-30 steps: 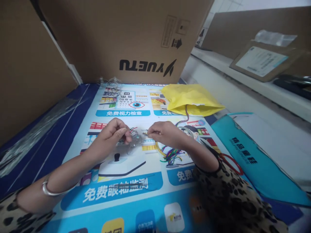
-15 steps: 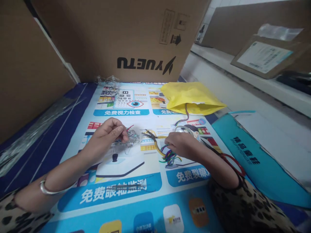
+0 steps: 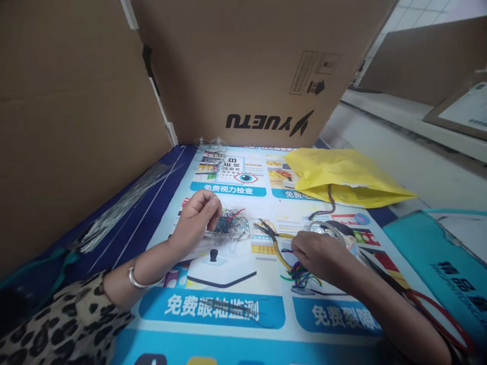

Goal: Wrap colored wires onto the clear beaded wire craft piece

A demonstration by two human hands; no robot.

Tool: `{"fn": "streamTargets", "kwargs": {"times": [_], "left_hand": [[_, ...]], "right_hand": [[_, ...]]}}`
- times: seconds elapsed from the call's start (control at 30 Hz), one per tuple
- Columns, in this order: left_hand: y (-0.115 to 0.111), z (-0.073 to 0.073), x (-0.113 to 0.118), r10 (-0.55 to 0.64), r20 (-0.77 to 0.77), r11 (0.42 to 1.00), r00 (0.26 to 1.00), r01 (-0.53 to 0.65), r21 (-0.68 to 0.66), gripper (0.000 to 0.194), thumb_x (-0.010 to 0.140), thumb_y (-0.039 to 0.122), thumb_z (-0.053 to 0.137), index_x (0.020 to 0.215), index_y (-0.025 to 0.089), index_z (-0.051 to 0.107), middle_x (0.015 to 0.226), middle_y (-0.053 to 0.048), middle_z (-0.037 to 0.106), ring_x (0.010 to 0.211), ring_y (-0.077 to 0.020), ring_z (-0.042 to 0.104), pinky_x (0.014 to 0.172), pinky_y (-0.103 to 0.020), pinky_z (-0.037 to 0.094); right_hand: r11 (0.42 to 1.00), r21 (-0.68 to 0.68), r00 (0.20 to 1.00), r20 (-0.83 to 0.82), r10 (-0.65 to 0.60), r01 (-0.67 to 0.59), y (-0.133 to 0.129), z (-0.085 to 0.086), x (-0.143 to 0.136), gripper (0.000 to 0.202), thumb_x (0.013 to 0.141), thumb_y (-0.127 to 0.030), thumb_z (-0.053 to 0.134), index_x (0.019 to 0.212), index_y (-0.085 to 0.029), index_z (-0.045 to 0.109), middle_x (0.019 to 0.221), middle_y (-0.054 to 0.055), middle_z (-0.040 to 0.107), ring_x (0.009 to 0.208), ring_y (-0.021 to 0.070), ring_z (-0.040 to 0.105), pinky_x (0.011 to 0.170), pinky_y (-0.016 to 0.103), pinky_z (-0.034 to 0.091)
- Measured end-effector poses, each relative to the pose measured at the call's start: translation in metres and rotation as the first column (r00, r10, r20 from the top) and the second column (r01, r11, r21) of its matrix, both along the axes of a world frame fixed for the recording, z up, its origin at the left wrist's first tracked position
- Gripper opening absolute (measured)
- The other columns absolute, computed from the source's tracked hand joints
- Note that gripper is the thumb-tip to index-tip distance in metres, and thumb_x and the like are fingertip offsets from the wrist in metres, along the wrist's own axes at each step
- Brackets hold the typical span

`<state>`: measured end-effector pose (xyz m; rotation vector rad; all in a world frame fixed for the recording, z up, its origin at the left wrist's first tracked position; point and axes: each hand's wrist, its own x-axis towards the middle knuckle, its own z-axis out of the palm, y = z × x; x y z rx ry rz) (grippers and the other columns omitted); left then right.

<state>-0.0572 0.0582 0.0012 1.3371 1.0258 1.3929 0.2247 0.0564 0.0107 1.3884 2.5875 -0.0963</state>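
Note:
My left hand is closed, thumb against curled fingers, at the left edge of a tangle of thin wire. A red strand lies on that tangle. What the left fingers hold, if anything, is too small to make out. Curled into a loose fist, my right hand is at the yellow handles of the pliers, whose jaws point left. Beneath it a bundle of coloured wires spreads on the printed sheet. The right fingertips are hidden, so their grip does not show.
A yellow bag with braided coloured wires at its mouth lies behind. Red-handled scissors are partly under my right forearm. Clear wire strands lie left, more wire at the back. Cardboard walls enclose the back.
The view has swung left, shifting everything rightward in the picture. My left hand has drawn slightly left from the tangle, where the red strand now lies. My right hand stays by the pliers.

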Motion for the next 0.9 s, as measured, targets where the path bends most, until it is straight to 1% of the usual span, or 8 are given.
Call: {"fn": "streamTargets", "kwargs": {"times": [0.1, 0.23, 0.4, 0.53, 0.67, 0.77, 0.9], "left_hand": [[-0.002, -0.002, -0.001, 0.078, -0.016, 0.994, 0.997, -0.076, 0.077, 0.018, 0.09, 0.031, 0.05, 0.078, 0.019, 0.047, 0.067, 0.005, 0.052, 0.047, -0.0046, 0.044, 0.045, -0.018, 0.033], [-0.005, -0.007, -0.003, 0.126, -0.058, 0.986, 0.99, -0.118, 0.118, 0.016, 0.089, 0.03, 0.051, 0.079, 0.018, 0.048, 0.067, 0.005, 0.053, 0.045, -0.004, 0.044, 0.045, -0.019, 0.035], [-0.013, -0.011, -0.002, 0.13, -0.17, 0.988, 0.977, -0.112, 0.111, 0.014, 0.089, 0.028, 0.051, 0.078, 0.018, 0.049, 0.062, 0.005, 0.053, 0.044, -0.0049, 0.045, 0.045, -0.019, 0.036], [-0.017, -0.012, -0.001, 0.109, -0.281, 0.99, 0.954, -0.08, 0.115, 0.011, 0.087, 0.025, 0.052, 0.078, 0.019, 0.051, 0.058, 0.005, 0.052, 0.045, -0.0076, 0.046, 0.044, -0.021, 0.038], [-0.018, -0.013, -0.002, 0.084, -0.338, 0.99, 0.937, -0.04, 0.135, 0.009, 0.086, 0.027, 0.053, 0.08, 0.021, 0.054, 0.06, 0.003, 0.055, 0.047, -0.0106, 0.049, 0.045, -0.025, 0.041], [-0.021, -0.012, -0.001, 0.088, -0.382, 0.99, 0.92, -0.039, 0.134, 0.01, 0.086, 0.029, 0.052, 0.079, 0.022, 0.055, 0.057, 0.002, 0.054, 0.047, -0.0112, 0.049, 0.044, -0.026, 0.04], [-0.025, -0.014, -0.002, 0.085, -0.426, 0.993, 0.901, -0.04, 0.112, 0.01, 0.087, 0.031, 0.05, 0.08, 0.025, 0.055, 0.057, 0.002, 0.053, 0.049, -0.0119, 0.05, 0.046, -0.027, 0.041]], "right_hand": [[1.0, 0.014, 1.0, -0.003, 0.026, -0.025, 0.001, -0.002, 0.002, 0.023, 0.086, -0.015, 0.042, 0.074, -0.016, 0.062, 0.077, 0.007, 0.065, 0.067, 0.0169, 0.057, 0.055, 0.026, 0.027], [1.0, 0.006, 0.999, -0.042, 0.023, -0.022, 0.001, 0.0, 0.005, 0.023, 0.086, -0.014, 0.042, 0.072, -0.016, 0.06, 0.075, 0.006, 0.063, 0.064, 0.0155, 0.054, 0.055, 0.026, 0.026], [1.0, -0.02, 0.995, -0.098, 0.01, -0.012, -0.002, 0.011, 0.007, 0.021, 0.085, -0.013, 0.043, 0.073, -0.015, 0.06, 0.076, 0.006, 0.062, 0.067, 0.0141, 0.051, 0.058, 0.025, 0.026], [0.999, -0.036, 0.991, -0.131, 0.012, -0.017, -0.006, 0.022, 0.011, 0.021, 0.087, -0.016, 0.044, 0.072, -0.015, 0.06, 0.075, 0.004, 0.061, 0.068, 0.013, 0.049, 0.059, 0.024, 0.026], [0.996, -0.074, 0.985, -0.17, 0.038, -0.051, -0.012, 0.03, 0.016, 0.018, 0.084, -0.013, 0.046, 0.069, -0.015, 0.057, 0.072, 0.002, 0.058, 0.063, 0.0107, 0.045, 0.056, 0.024, 0.025], [0.989, -0.117, 0.981, -0.18, 0.071, -0.093, -0.016, 0.033, 0.019, 0.019, 0.083, -0.011, 0.046, 0.068, -0.015, 0.056, 0.07, 0.001, 0.056, 0.061, 0.0098, 0.042, 0.056, 0.024, 0.025], [0.985, -0.136, 0.974, -0.213, 0.075, -0.106, -0.021, 0.028, 0.029, 0.018, 0.082, -0.01, 0.046, 0.069, -0.015, 0.057, 0.071, 0.002, 0.058, 0.064, 0.0102, 0.045, 0.058, 0.024, 0.027]]}}
